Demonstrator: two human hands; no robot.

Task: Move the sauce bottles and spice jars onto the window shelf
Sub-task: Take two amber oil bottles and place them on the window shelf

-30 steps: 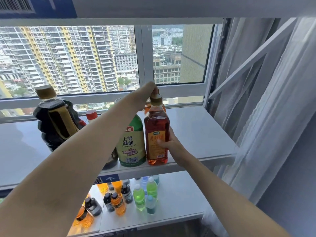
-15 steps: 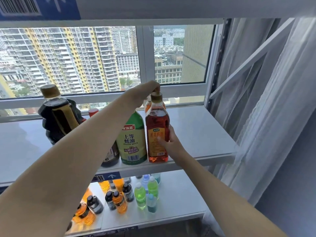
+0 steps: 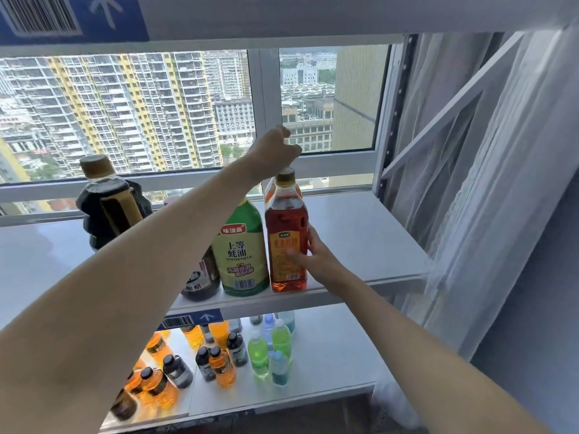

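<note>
A tall red-amber sauce bottle with a gold cap stands at the front edge of the white window shelf. My right hand grips its right side at the label. Directly behind it stands a second orange bottle, mostly hidden. My left hand is curled over that bottle's top and hides its cap. A green oyster sauce bottle stands to the left of the red one, with a dark vinegar bottle beside it. Further left stands a large dark soy sauce jug.
The lower shelf holds several small drink bottles, orange, dark, green and blue. A window backs the shelf, and an upper shelf runs overhead. A white sheer curtain and a metal upright bound the right end.
My left hand has risen slightly and shifted right over the bottle tops. My right hand stays on the red bottle, which has not visibly moved.
</note>
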